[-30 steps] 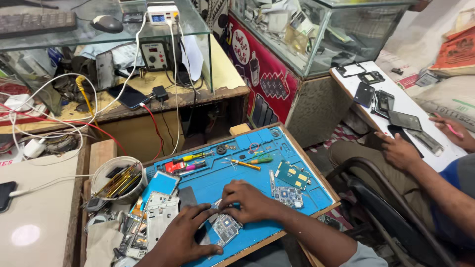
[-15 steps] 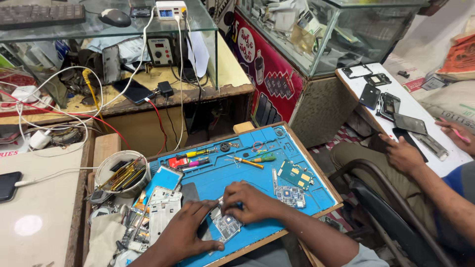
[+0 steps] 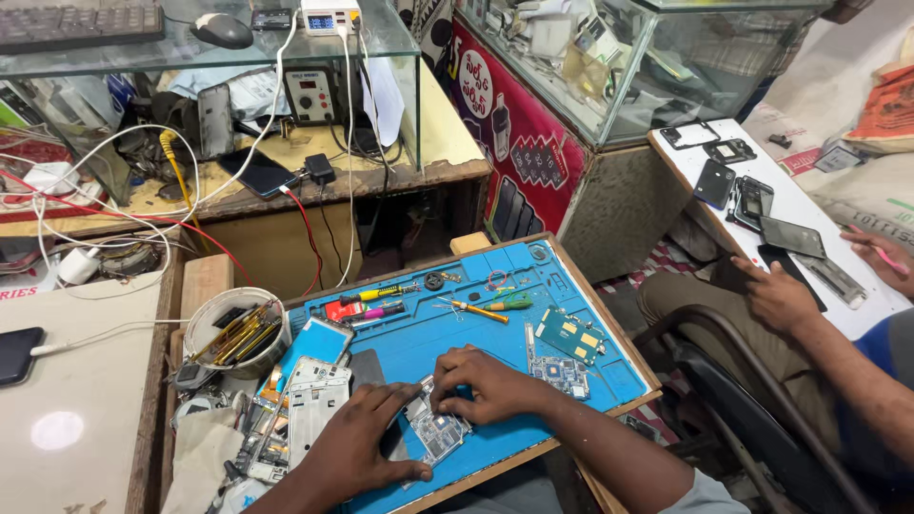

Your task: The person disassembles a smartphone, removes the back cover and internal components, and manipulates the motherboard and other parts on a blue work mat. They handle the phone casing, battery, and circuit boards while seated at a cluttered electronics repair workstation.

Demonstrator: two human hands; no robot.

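My left hand (image 3: 357, 440) and my right hand (image 3: 484, 383) both rest on an opened phone body (image 3: 433, 428) lying on a blue work mat (image 3: 419, 333). The left hand grips its near-left side; the right hand's fingers press on its upper edge. Next to my right hand lie a small circuit board (image 3: 561, 375) and a green board (image 3: 569, 335). A white phone frame (image 3: 314, 400) and a phone with a pale blue screen (image 3: 321, 339) lie to the left of my left hand.
Screwdrivers (image 3: 481, 307) and red and pink tools (image 3: 367, 309) lie at the mat's far side. A round tub of tools (image 3: 233, 331) stands at the left. A soldering station (image 3: 312, 93) sits on the bench behind. Another person's hand (image 3: 776, 295) rests by phones on a white table at the right.
My two hands have stayed on the opened phone, with the right hand's fingers shifting slightly along its upper edge. The view has moved a little.
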